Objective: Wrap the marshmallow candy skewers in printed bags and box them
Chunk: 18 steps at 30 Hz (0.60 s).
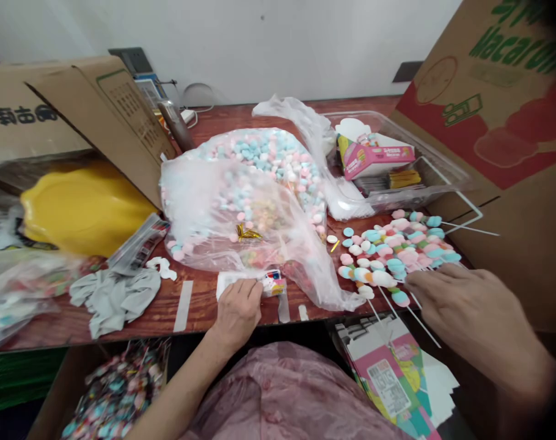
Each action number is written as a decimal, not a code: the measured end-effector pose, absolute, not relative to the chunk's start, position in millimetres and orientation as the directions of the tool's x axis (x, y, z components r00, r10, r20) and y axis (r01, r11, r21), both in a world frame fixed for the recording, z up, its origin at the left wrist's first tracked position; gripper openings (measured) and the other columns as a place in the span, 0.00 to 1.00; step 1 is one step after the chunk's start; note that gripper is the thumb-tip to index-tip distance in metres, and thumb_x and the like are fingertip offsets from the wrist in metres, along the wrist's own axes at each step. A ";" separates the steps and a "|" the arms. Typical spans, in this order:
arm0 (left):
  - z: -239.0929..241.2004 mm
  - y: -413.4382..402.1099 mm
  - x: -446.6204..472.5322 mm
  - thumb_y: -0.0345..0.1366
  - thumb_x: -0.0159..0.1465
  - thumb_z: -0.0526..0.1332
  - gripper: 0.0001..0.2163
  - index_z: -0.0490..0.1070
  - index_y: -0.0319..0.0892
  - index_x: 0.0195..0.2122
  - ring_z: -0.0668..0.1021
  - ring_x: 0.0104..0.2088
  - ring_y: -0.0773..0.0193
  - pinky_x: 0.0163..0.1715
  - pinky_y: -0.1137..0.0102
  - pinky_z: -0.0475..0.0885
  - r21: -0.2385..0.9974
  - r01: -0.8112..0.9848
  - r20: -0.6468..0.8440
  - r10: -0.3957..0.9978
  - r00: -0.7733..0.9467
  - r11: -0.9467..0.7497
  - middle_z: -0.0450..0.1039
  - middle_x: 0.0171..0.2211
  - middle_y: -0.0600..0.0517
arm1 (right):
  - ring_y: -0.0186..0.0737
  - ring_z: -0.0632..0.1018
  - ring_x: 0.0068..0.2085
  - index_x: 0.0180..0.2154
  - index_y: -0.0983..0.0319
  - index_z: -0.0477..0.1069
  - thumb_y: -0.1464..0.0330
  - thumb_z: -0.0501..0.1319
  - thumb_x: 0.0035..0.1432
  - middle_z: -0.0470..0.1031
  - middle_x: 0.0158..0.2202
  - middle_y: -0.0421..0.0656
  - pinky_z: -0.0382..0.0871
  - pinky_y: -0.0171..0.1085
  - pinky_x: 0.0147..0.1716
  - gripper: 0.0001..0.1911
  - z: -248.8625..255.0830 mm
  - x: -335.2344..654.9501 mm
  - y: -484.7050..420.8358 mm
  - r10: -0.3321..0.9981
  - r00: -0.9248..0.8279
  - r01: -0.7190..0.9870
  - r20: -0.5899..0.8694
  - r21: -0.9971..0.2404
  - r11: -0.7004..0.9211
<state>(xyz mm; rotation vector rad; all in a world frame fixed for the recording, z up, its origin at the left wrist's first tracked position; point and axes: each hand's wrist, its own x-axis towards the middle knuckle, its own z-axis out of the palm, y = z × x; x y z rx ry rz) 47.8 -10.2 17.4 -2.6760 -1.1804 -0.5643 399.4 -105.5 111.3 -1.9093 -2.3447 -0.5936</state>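
Observation:
My left hand (pixel 239 311) rests at the table's front edge, its fingers bent and pressed onto a small white plastic packet (pixel 274 283) with a colourful printed end. At the right, my right hand (pixel 465 311) reaches into a pile of marshmallow skewers (pixel 401 241) in pink, blue and white. Its fingers are curled down at the near side of the pile, slightly blurred, and the fingertips are hidden. Thin white sticks point out from the skewers toward the front. Behind both hands lies a large clear bag (pixel 269 159) of loose small marshmallows, with gold twist ties (pixel 247 232) on it.
A clear plastic tray (pixel 443 183) holds a pink printed box (pixel 374 156). Cardboard boxes stand left (pixel 122 116) and right (pixel 493 134). A yellow scalloped dish (pixel 85 208) and a grey cloth (pixel 117 296) lie left. Below the edge are a box of wrapped sweets (pixel 122 391) and printed cartons (pixel 392 379).

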 end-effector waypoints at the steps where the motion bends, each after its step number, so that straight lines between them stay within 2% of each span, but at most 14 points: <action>1: 17.8 -8.6 46.5 0.24 0.64 0.54 0.09 0.73 0.40 0.37 0.75 0.38 0.58 0.36 0.64 0.70 0.000 0.736 0.424 0.666 0.613 -0.677 0.76 0.34 0.47 | 0.47 0.70 0.30 0.26 0.58 0.66 0.75 0.54 0.53 0.71 0.22 0.46 0.52 0.45 0.30 0.08 115.5 404.9 -104.2 0.923 -0.284 0.939 0.261 0.273 0.211; 3: 16.8 -6.8 44.5 0.26 0.65 0.56 0.07 0.73 0.41 0.34 0.74 0.37 0.57 0.35 0.63 0.68 -0.019 0.733 0.432 0.656 0.619 -0.680 0.75 0.32 0.48 | 0.48 0.69 0.30 0.26 0.57 0.64 0.73 0.53 0.53 0.71 0.23 0.47 0.51 0.46 0.30 0.07 116.4 413.8 -98.5 0.900 -0.371 0.910 0.230 0.281 0.304; 6: 12.7 -9.3 44.2 0.25 0.65 0.55 0.08 0.72 0.41 0.33 0.73 0.34 0.58 0.32 0.64 0.67 -0.025 0.735 0.332 0.688 0.646 -0.678 0.74 0.31 0.49 | 0.49 0.68 0.30 0.27 0.56 0.63 0.69 0.51 0.57 0.68 0.21 0.48 0.49 0.45 0.29 0.08 106.6 419.2 -80.6 0.840 -0.496 0.856 0.221 0.284 0.431; 9: 12.3 -16.6 46.7 0.24 0.64 0.56 0.08 0.72 0.40 0.37 0.73 0.35 0.58 0.32 0.64 0.68 0.005 0.768 0.215 0.751 0.625 -0.641 0.73 0.34 0.49 | 0.52 0.68 0.30 0.27 0.56 0.64 0.69 0.47 0.60 0.69 0.21 0.49 0.48 0.45 0.29 0.12 102.2 409.8 -59.1 0.802 -0.569 0.806 0.184 0.321 0.498; 11: 14.8 -21.7 48.1 0.23 0.62 0.56 0.09 0.72 0.39 0.39 0.73 0.36 0.57 0.33 0.64 0.69 0.023 0.790 0.197 0.777 0.598 -0.613 0.73 0.35 0.49 | 0.53 0.69 0.30 0.27 0.57 0.65 0.72 0.50 0.58 0.71 0.22 0.49 0.49 0.44 0.30 0.10 107.7 395.0 -50.2 0.797 -0.590 0.779 0.130 0.352 0.519; 13: 16.2 -24.1 47.9 0.22 0.62 0.56 0.09 0.72 0.40 0.36 0.73 0.36 0.58 0.34 0.64 0.68 0.058 0.804 0.224 0.793 0.567 -0.591 0.73 0.35 0.48 | 0.51 0.70 0.29 0.26 0.58 0.66 0.74 0.55 0.53 0.72 0.23 0.47 0.50 0.44 0.31 0.07 117.0 375.8 -47.1 0.816 -0.576 0.764 0.053 0.391 0.513; 15: 14.1 -21.9 46.2 0.22 0.61 0.56 0.09 0.72 0.41 0.32 0.73 0.35 0.59 0.33 0.65 0.68 0.116 0.811 0.273 0.804 0.528 -0.573 0.73 0.33 0.49 | 0.48 0.71 0.29 0.26 0.60 0.68 0.78 0.60 0.50 0.73 0.23 0.45 0.51 0.43 0.32 0.07 125.0 356.5 -47.3 0.872 -0.486 0.775 -0.053 0.434 0.459; 18: 4.4 -11.0 43.1 0.24 0.63 0.56 0.09 0.72 0.41 0.28 0.72 0.33 0.60 0.33 0.67 0.67 0.248 0.772 0.377 0.792 0.480 -0.586 0.72 0.30 0.49 | 0.47 0.73 0.29 0.26 0.61 0.70 0.79 0.62 0.48 0.74 0.24 0.45 0.50 0.43 0.31 0.08 129.8 337.6 -49.4 0.910 -0.403 0.796 -0.096 0.455 0.400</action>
